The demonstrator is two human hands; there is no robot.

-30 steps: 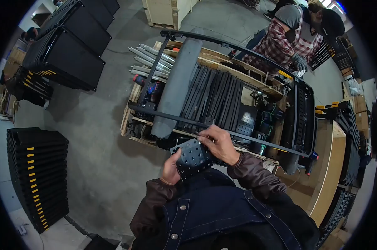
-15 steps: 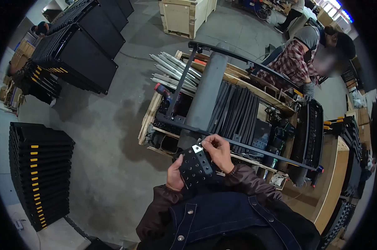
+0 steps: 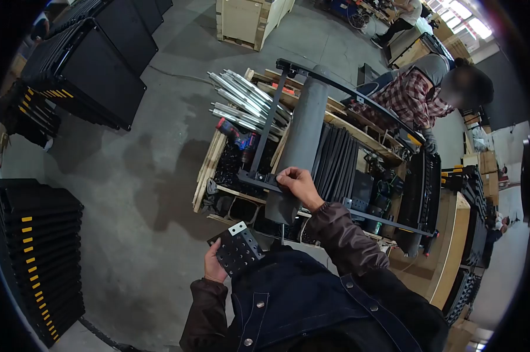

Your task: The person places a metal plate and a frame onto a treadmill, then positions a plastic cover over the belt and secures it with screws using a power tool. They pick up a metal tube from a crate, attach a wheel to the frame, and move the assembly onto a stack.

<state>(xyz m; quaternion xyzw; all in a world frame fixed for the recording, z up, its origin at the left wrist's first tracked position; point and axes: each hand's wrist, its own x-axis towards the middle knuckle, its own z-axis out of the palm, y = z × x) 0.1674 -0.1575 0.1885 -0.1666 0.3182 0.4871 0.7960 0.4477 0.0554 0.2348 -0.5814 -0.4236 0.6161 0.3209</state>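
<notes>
My left hand (image 3: 215, 267) grips the edge of a black perforated metal plate (image 3: 241, 255) with rows of round holes and a bright bent edge at the top. The plate is tilted, close to my body. My right hand (image 3: 302, 189) is at the near left corner of a black metal frame (image 3: 258, 180). Its thumb and forefinger are pinched together there; whatever they hold is too small to make out. Directly behind that hand, a thick grey roller (image 3: 303, 126) lies across the frame.
A wooden crate beneath the frame holds black strips (image 3: 335, 155), silvery tubes (image 3: 253, 97) and a red-blue power drill (image 3: 235, 134). Across the frame, a co-worker (image 3: 414, 97) bends over its far right end. Stacked black panels (image 3: 39, 252) stand at left.
My right hand has left the plate and moved up to the frame's corner. My left hand has lowered the plate leftward, toward my body. The view has shifted slightly.
</notes>
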